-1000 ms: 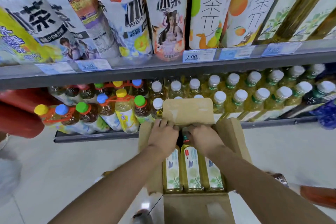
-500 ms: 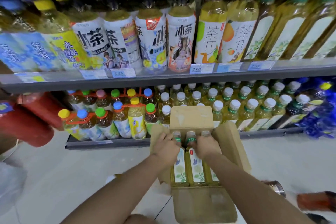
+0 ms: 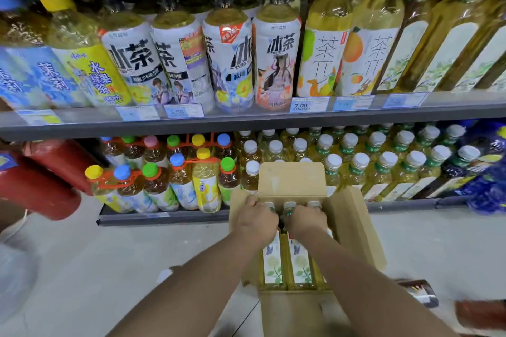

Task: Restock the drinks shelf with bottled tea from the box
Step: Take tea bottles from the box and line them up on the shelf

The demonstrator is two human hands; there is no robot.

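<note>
An open cardboard box (image 3: 353,230) stands on the floor in front of the bottom shelf, flaps spread. Three yellow tea bottles with white floral labels (image 3: 299,262) stand side by side inside it. My left hand (image 3: 256,220) grips the neck of the left bottle. Beside it, my right hand (image 3: 305,223) curls round the neck of the middle bottle. The caps of the bottles show just beyond my knuckles. The bottom shelf (image 3: 405,204) holds rows of matching white-capped tea bottles (image 3: 388,167) behind the box.
Colour-capped bottle packs (image 3: 164,180) fill the bottom shelf's left part. The upper shelf (image 3: 246,120) carries large tea bottles and price tags. Red bottles (image 3: 41,183) jut out at the left. A dark can (image 3: 419,293) lies on the pale floor at the lower right.
The view has tilted up, showing more of the upper shelf. Both hands have closed on the bottle necks and the caps have come into sight above the box.
</note>
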